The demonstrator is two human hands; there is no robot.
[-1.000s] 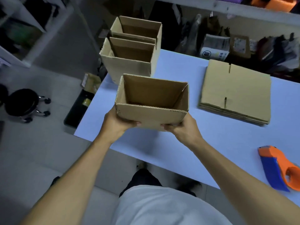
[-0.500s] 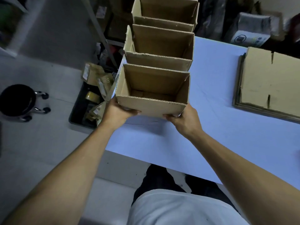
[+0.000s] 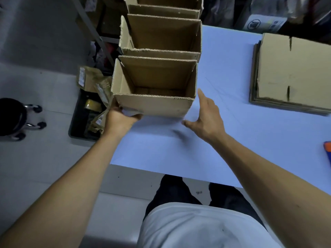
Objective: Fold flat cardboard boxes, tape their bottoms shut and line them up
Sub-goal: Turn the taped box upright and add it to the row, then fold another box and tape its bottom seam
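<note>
1. Cardboard under the left hand (image 3: 119,116): fingers curled round the near left bottom corner of the nearest box (image 3: 154,97), gripping it.
2. Right hand (image 3: 206,119) off the box, fingers spread and relaxed, hovering just beside its near right corner, holding nothing.
3. Nearest box upright and open-topped on the table (image 3: 179,151) near its left edge, pressed against the second box (image 3: 161,40) in a row running away.
4. Likely light and fairly stiff, though thin walls would buckle if squeezed; best taken low at the corners or by opposite walls, not by loose top flaps.
5. Flat stack (image 3: 290,72) well apart to the right, probably next; tape dispenser (image 3: 327,153) at the right edge.
</note>
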